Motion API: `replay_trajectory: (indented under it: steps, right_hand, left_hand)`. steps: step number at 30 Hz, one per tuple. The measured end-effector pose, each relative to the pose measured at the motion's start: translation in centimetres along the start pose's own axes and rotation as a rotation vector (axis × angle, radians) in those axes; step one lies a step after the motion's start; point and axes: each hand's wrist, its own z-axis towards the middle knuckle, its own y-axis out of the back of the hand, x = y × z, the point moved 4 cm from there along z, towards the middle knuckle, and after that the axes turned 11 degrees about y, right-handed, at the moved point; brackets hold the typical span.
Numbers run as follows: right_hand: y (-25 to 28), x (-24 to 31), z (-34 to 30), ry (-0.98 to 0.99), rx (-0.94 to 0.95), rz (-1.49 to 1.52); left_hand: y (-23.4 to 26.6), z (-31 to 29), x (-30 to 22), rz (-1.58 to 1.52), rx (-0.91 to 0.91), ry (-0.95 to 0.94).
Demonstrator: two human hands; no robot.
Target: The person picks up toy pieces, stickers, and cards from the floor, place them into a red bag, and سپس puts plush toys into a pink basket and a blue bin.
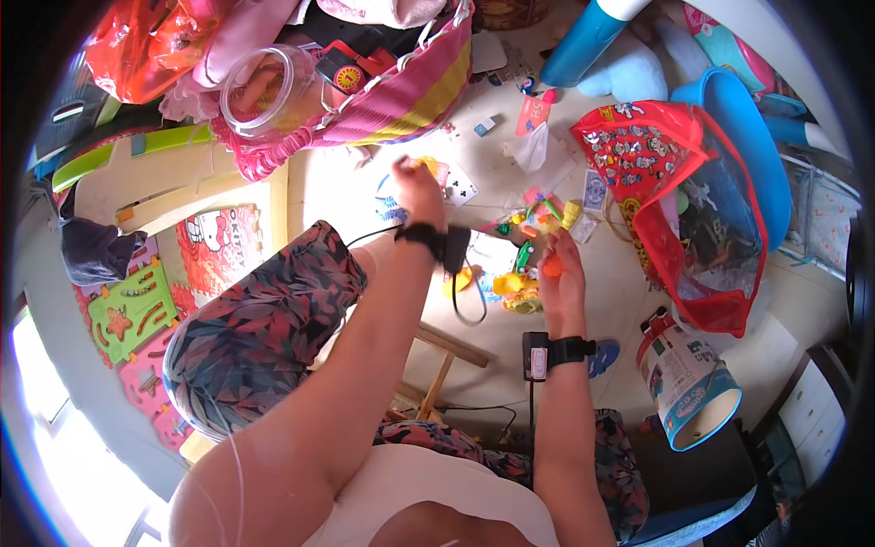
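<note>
My right hand [565, 273] is closed around a small orange round piece [552, 265], over a scatter of small toys on the floor. Beside it lie a green toy car [524, 256], a yellow toy [516, 283] and a yellow block [571, 214]. Farther left, my left hand [421, 193] has its fingers curled in; whether anything is inside them is hidden. A yellow item [427, 163] shows just past its fingers. Near that hand are a playing card [461, 184] and a blue toothed piece [390, 211].
A striped woven basket [401, 100] full of items stands at the far left. On the right are a red clear-sided zip bag [643, 214], a blue tub [770, 191] and a tipped cylindrical canister [688, 378]. A wooden stool [439, 383] stands below my arms.
</note>
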Motion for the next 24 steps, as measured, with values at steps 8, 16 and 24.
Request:
replay_trajectory:
  steps: [8,16,24]
  right_hand:
    - [-2.1,-2.7,0.3,-0.122,-0.032,-0.037]
    - [0.3,2.0,0.6,-0.079,-0.022,0.007]
    - [1.7,3.4,1.0,-0.018,-0.107,-0.038]
  left_hand:
    - [-1.0,-14.5,-3.4,0.098,0.962,-0.352]
    - [-10.5,-1.9,-7.3,0.712,0.426,-0.470]
    - [-10.4,-12.3,-7.4,0.573,0.636,-0.932]
